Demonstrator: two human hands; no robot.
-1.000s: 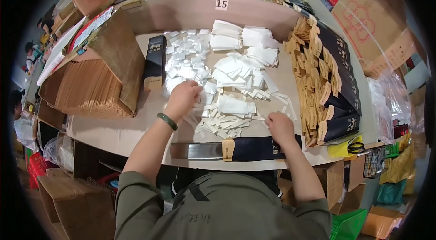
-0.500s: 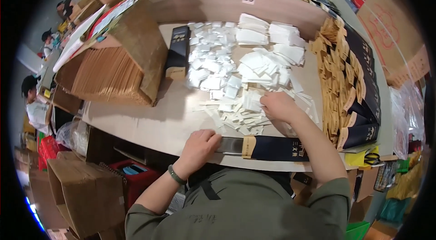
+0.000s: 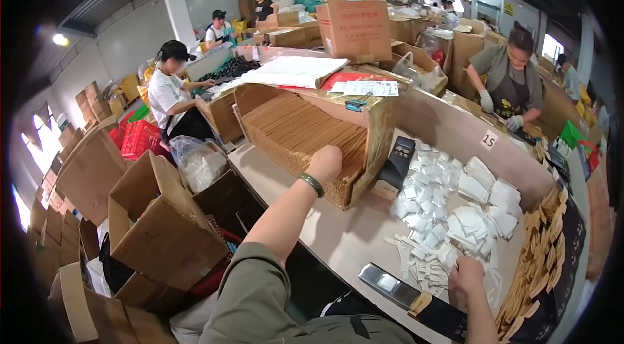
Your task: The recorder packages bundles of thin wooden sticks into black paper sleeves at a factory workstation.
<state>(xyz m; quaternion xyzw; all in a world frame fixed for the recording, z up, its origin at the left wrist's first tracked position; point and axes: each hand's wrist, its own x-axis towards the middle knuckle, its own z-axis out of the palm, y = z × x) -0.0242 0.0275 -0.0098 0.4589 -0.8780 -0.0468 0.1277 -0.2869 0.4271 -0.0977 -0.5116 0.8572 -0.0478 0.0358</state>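
My left hand (image 3: pixel 325 165) is curled at the front of an open carton, against the packed row of thin brown cardboard pieces (image 3: pixel 302 129); its fingertips are hidden. My right hand (image 3: pixel 468 274) is closed beside the pile of white slips (image 3: pixel 471 227) and the short off-white strips (image 3: pixel 416 258); what its fingers hold cannot be made out. Between me and the strips, by the table edge, lies a glossy dark flat piece (image 3: pixel 388 283), end to end with a navy and tan box (image 3: pixel 445 313). Small clear sachets (image 3: pixel 426 191) lie heaped farther back.
A navy box (image 3: pixel 396 165) stands beside the carton (image 3: pixel 380 142). Tan-ended navy packages (image 3: pixel 543 266) line the table's right side. A low partition (image 3: pixel 455 139) runs behind. Open cardboard boxes (image 3: pixel 162 220) crowd the left floor. Co-workers (image 3: pixel 172 93) sit at other tables.
The view has swung left and up. My left hand has moved from the dark piece at the table edge to the carton of brown cardboard. My right hand stays near the white slips.
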